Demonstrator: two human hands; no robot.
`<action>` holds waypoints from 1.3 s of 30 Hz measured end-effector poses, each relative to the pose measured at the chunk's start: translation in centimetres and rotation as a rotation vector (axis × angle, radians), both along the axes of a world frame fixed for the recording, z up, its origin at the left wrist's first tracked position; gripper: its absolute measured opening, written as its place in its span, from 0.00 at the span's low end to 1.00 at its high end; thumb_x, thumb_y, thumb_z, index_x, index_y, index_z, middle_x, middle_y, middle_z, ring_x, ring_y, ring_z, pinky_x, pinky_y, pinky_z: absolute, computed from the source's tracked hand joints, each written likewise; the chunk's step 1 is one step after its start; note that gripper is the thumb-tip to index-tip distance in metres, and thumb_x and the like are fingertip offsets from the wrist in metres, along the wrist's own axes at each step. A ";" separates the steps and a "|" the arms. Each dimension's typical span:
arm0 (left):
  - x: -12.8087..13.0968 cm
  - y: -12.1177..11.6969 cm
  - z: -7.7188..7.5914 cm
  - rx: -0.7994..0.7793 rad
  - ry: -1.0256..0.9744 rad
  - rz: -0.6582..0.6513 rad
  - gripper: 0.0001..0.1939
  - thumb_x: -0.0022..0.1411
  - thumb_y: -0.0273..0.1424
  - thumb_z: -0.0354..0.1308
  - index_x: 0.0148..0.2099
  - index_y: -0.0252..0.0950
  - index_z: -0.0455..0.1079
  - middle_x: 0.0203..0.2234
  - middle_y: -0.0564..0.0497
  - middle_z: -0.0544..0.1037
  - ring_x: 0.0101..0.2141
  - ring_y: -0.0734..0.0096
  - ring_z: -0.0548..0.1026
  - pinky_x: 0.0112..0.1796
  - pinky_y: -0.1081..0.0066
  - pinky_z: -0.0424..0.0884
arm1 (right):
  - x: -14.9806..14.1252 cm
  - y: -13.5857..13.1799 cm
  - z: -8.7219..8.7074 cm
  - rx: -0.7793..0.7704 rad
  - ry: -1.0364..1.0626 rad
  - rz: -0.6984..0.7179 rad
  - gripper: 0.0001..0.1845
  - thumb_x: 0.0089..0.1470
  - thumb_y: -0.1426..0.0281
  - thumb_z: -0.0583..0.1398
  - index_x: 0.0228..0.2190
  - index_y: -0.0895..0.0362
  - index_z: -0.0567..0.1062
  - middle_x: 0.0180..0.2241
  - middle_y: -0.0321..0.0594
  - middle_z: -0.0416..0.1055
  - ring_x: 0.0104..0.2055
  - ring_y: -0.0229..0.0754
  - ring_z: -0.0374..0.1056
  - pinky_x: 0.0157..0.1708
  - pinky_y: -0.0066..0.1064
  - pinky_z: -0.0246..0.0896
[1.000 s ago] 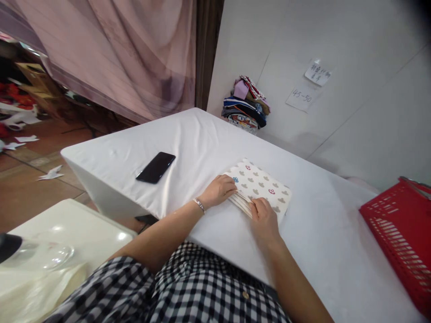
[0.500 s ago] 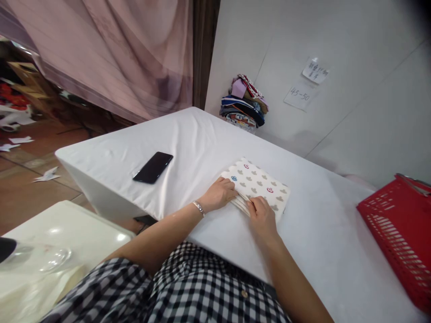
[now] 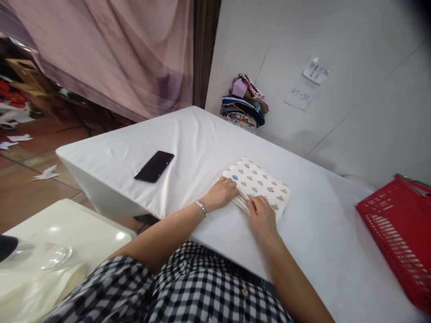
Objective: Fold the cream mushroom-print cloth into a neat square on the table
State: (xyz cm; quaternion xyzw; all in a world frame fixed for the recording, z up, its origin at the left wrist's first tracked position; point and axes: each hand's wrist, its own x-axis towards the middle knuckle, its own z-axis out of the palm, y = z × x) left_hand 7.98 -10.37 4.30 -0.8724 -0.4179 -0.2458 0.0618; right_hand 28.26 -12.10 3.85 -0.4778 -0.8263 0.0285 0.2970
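Observation:
A folded piece of cream cloth point(image 3: 259, 181), printed with beige mouse-head shapes and a few red and blue motifs, lies flat on the white-covered table point(image 3: 323, 224). Its layered near edge faces me. My left hand point(image 3: 220, 193) is closed on the left end of that edge, fingers bent over the layers. A short way to the right, my right hand point(image 3: 263, 217) pinches the same edge between thumb and fingers. The inner layers are partly hidden by my fingers.
A black phone point(image 3: 154, 166) lies on the table to the left. At the right stands a red plastic basket point(image 3: 399, 224). A pile of folded clothes point(image 3: 243, 103) sits against the wall at the back. A cream stool point(image 3: 90, 224) bears a clear bottle point(image 3: 47, 256).
Both hands stay on the cloth's near edge, with hardly any movement. The whole view has shifted very slightly.

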 end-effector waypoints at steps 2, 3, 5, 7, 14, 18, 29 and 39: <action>0.1 -0.1 0.0 0.021 0.001 0.016 0.16 0.66 0.28 0.44 0.28 0.35 0.67 0.27 0.49 0.68 0.32 0.67 0.63 0.35 0.65 0.57 | 0.0 0.0 -0.1 0.013 0.014 -0.006 0.14 0.61 0.66 0.48 0.33 0.54 0.73 0.31 0.40 0.68 0.35 0.41 0.64 0.34 0.32 0.57; 0.1 -0.1 0.0 0.031 -0.003 0.024 0.15 0.66 0.27 0.44 0.29 0.35 0.67 0.28 0.48 0.68 0.32 0.67 0.63 0.35 0.66 0.57 | -0.1 -0.1 -0.1 0.019 0.025 -0.007 0.14 0.61 0.66 0.48 0.34 0.54 0.73 0.31 0.40 0.69 0.35 0.41 0.64 0.34 0.32 0.58; 0.1 -0.3 0.1 0.043 -0.013 0.032 0.13 0.66 0.26 0.44 0.31 0.35 0.67 0.29 0.48 0.68 0.33 0.67 0.63 0.36 0.66 0.58 | -0.1 -0.1 -0.2 0.031 0.047 -0.007 0.14 0.61 0.66 0.48 0.35 0.55 0.73 0.32 0.40 0.69 0.37 0.42 0.64 0.35 0.32 0.58; 0.0 -0.4 0.3 0.045 -0.029 0.028 0.12 0.66 0.26 0.44 0.33 0.35 0.67 0.30 0.48 0.68 0.34 0.66 0.63 0.37 0.66 0.59 | -0.2 -0.1 -0.2 0.048 0.059 -0.010 0.14 0.61 0.67 0.48 0.37 0.55 0.73 0.33 0.41 0.69 0.38 0.42 0.64 0.37 0.33 0.59; -0.4 -0.6 0.8 0.005 -0.064 -0.014 0.13 0.66 0.27 0.43 0.33 0.35 0.68 0.31 0.47 0.68 0.35 0.66 0.63 0.38 0.65 0.59 | -0.2 0.0 -0.1 0.082 -0.075 0.065 0.15 0.61 0.68 0.49 0.41 0.55 0.74 0.34 0.42 0.70 0.37 0.43 0.64 0.37 0.35 0.60; -0.3 -0.5 0.7 -0.019 -0.093 -0.008 0.12 0.66 0.27 0.44 0.34 0.35 0.68 0.31 0.48 0.68 0.35 0.67 0.63 0.38 0.65 0.59 | -0.1 0.0 0.0 0.064 -0.130 0.091 0.15 0.59 0.66 0.52 0.43 0.55 0.73 0.36 0.43 0.70 0.38 0.45 0.64 0.37 0.36 0.59; -0.2 -0.3 0.3 -0.049 -0.130 0.026 0.11 0.65 0.27 0.45 0.35 0.35 0.69 0.32 0.49 0.70 0.36 0.67 0.65 0.39 0.66 0.61 | -0.3 0.2 -0.3 0.070 -0.125 0.038 0.16 0.62 0.68 0.47 0.40 0.56 0.73 0.34 0.43 0.70 0.37 0.44 0.64 0.36 0.35 0.59; -1.0 0.2 -0.1 0.002 -0.205 0.019 0.12 0.63 0.27 0.50 0.48 0.39 0.67 0.45 0.48 0.72 0.48 0.65 0.66 0.46 0.64 0.61 | -0.5 -0.4 1.3 0.088 -0.116 0.035 0.14 0.61 0.72 0.47 0.35 0.56 0.72 0.33 0.42 0.68 0.36 0.42 0.64 0.35 0.33 0.58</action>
